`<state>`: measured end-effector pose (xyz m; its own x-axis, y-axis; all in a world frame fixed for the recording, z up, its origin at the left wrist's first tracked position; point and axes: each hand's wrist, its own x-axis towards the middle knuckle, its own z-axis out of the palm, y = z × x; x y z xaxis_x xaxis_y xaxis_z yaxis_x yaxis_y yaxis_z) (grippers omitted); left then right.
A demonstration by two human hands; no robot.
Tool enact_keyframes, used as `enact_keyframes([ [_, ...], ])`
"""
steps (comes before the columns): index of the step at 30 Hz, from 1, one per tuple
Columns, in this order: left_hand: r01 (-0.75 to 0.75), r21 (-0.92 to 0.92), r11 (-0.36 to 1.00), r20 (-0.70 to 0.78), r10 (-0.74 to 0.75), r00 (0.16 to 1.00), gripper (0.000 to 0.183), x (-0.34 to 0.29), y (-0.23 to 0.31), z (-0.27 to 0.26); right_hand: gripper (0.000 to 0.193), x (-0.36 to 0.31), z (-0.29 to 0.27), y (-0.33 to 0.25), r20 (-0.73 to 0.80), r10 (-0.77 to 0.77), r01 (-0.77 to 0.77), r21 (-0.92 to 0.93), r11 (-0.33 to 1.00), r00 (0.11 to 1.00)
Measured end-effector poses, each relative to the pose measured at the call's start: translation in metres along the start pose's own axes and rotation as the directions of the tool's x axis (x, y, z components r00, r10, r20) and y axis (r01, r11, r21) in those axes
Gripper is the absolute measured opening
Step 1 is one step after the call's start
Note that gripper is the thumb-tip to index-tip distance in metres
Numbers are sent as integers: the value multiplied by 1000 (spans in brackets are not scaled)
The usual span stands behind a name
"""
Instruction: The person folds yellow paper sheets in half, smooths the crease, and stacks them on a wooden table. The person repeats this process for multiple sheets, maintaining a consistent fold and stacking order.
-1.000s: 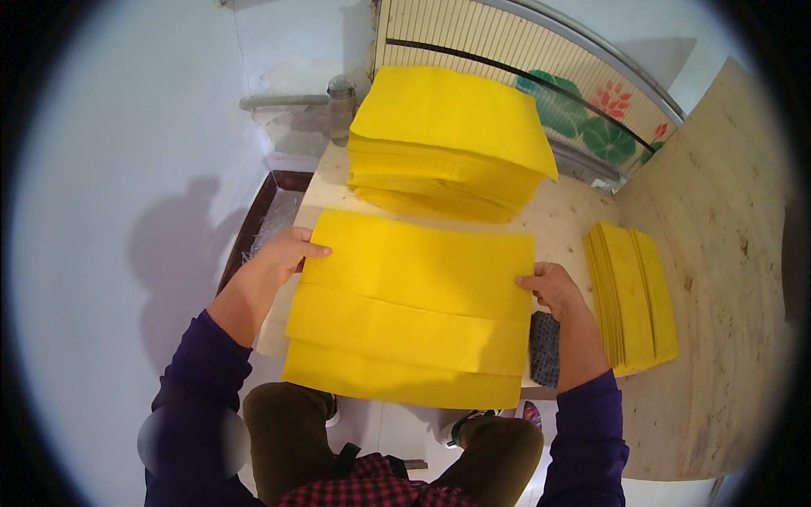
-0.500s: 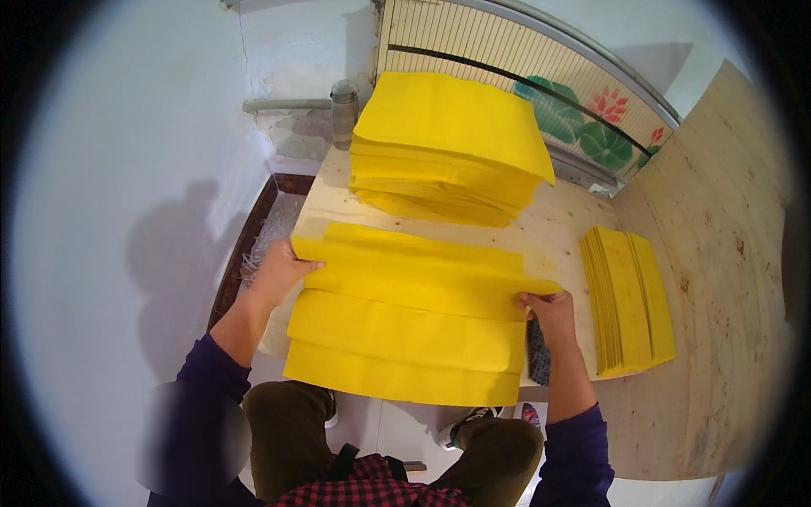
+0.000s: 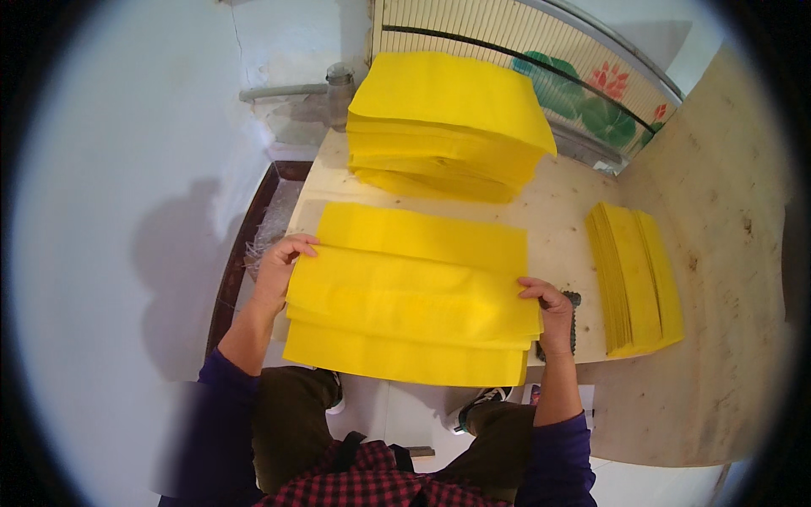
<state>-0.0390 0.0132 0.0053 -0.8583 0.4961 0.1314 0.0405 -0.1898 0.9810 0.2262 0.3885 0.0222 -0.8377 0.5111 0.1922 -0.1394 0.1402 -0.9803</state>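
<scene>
Several yellow felt-like sheets lie overlapped in steps in front of me, the lowest reaching past the board's near edge. My left hand holds the left edge of the upper sheet, fingertips on top near its folded or far edge. On the opposite side, my right hand grips the right edge with curled fingers; its thumb is mostly hidden. The upper sheet now lies nearly flat over the ones beneath. Partly behind my right hand sits a dark grey textured object, its kind unclear.
A tall stack of yellow sheets stands at the back of the wooden board. Folded yellow pieces stand in a bundle at the right. A glass jar is at the back left, beside the wall. A wooden panel rises at right.
Both hands have brought the raised upper sheet down toward me, laying it over the lower sheets. The grey object by my right hand shows more. The view has shifted slightly.
</scene>
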Motion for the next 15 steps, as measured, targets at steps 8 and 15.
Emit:
enact_keyframes([
  [8,8,40,999,-15,-7,1000,13,-6,4,2,12,-4,1,2,-36,-36,33,-90,995,999],
  [15,12,100,995,18,-14,1000,13,-3,3,-7,11,-3,2,-2,-21,-35,32,-103,994,999],
])
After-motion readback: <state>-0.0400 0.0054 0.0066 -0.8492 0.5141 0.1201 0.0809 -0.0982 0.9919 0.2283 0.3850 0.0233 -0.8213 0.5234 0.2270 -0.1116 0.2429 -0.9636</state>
